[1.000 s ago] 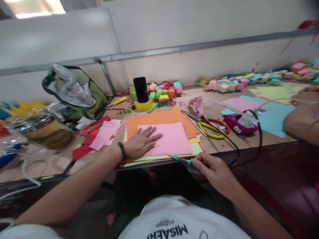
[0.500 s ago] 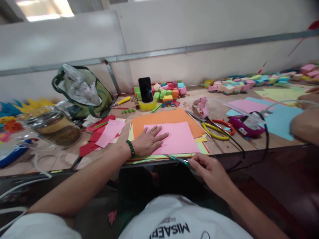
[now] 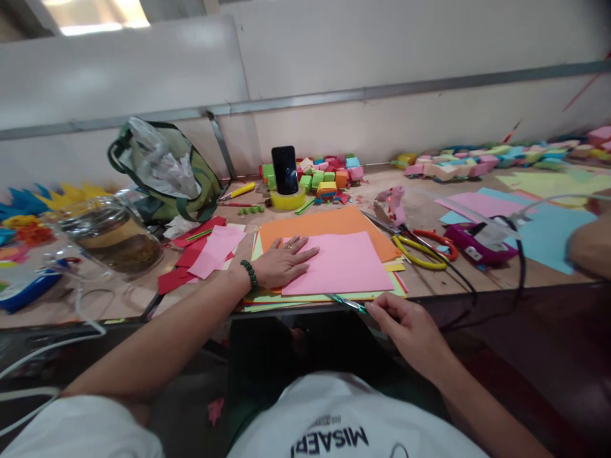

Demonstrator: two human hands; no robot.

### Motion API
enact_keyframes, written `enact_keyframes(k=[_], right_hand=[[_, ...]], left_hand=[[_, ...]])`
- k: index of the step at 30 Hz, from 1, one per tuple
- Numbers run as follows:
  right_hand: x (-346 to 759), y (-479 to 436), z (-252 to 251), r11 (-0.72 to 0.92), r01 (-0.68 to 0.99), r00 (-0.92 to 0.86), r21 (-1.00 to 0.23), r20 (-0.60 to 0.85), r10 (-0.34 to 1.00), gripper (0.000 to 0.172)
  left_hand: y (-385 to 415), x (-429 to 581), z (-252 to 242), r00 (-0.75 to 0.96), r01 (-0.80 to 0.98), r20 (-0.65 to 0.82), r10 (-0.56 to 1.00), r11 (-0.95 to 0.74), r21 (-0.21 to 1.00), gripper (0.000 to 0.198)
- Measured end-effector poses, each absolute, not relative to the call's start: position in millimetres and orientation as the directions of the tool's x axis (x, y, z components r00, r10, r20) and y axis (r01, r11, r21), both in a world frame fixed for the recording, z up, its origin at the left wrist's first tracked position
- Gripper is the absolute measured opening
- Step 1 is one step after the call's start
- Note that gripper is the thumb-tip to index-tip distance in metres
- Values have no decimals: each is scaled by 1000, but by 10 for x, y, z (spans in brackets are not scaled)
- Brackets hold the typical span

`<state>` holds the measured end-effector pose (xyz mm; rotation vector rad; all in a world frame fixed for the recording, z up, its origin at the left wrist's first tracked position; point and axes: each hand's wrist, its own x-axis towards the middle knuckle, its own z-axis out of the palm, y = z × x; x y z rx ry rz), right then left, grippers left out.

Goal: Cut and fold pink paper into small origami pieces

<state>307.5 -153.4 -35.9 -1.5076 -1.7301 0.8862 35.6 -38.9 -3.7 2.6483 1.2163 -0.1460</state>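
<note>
Pink paper (image 3: 347, 264) — flat under left hand (image 3: 280, 263)

Operator's hands: two, namely one left hand (image 3: 281, 262) and one right hand (image 3: 405, 323). Slim green tool (image 3: 349, 303) in the right hand: one. Pink sheet (image 3: 353, 264) under the left hand: one. Large orange sheet (image 3: 329, 221): one. Smartphone (image 3: 285, 170): one. Yellow tape roll (image 3: 289, 200): one. Yellow utility knife (image 3: 241, 190): one. Pink glue gun (image 3: 395, 205): one. Purple device (image 3: 482, 253): one. Green bag (image 3: 205, 172): one. Clear jar (image 3: 119, 238): one. Co-worker's arm (image 3: 589, 248): one. Small paper blocks (image 3: 317, 181): many; exact quantity unreadable because of overlap.
</note>
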Motion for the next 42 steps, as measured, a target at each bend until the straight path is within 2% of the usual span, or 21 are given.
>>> enact_keyframes(k=[12, 25, 31, 33, 36, 37, 40, 42], right_hand=[[2893, -1530, -346, 96, 564, -157, -820, 8, 988, 34], [2511, -1512, -316, 174, 572, -247, -802, 33, 968, 33], [2557, -1586, -47, 242, 558, -368, -794, 24, 929, 32], [2770, -1502, 81, 271, 598, -306, -754, 98, 947, 33], [3196, -1195, 166, 220, 780, 42, -585, 400, 915, 29], [3330, -1066, 156, 156, 835, 111, -528, 439, 891, 27], [3606, -728, 47, -36, 941, 177, -336, 398, 900, 29], [3657, -610, -39, -52, 963, 154, -264, 383, 911, 30]], left_hand=[[-385, 365, -64, 662, 749, -159, 732, -642, 165, 56], [-379, 361, -89, 663, 747, -140, 736, -635, 197, 55], [-392, 355, -81, 660, 748, -124, 741, -630, 211, 56], [-403, 349, -74, 659, 745, -101, 745, -629, 222, 63], [-396, 312, -68, 631, 765, -78, 772, -603, 226, 77], [-385, 290, -69, 613, 779, -73, 787, -586, 221, 78], [-329, 210, -82, 575, 807, -58, 816, -554, 206, 74], [-290, 156, -101, 569, 810, -32, 821, -553, 196, 70]])
